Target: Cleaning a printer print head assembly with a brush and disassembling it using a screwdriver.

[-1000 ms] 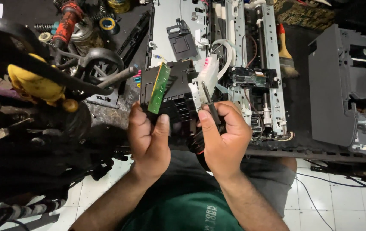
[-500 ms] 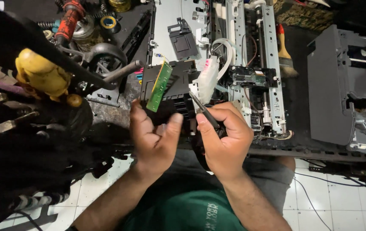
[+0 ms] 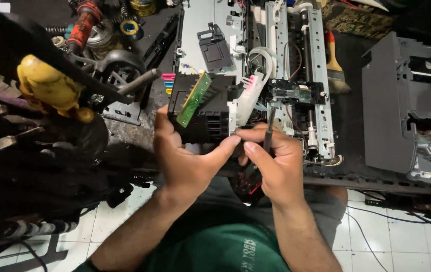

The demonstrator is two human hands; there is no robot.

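head cam | looks steeply down | close, probably chest height

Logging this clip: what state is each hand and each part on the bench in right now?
Left hand: gripping the black carriage block.
Right hand: closed on a screwdriver.
Black carriage block: lifted, green circuit board exposed.
Screwdriver: upright, tip at the block.
Printer frame: cover off, insides bare.
Grey cover: detached, lying aside.
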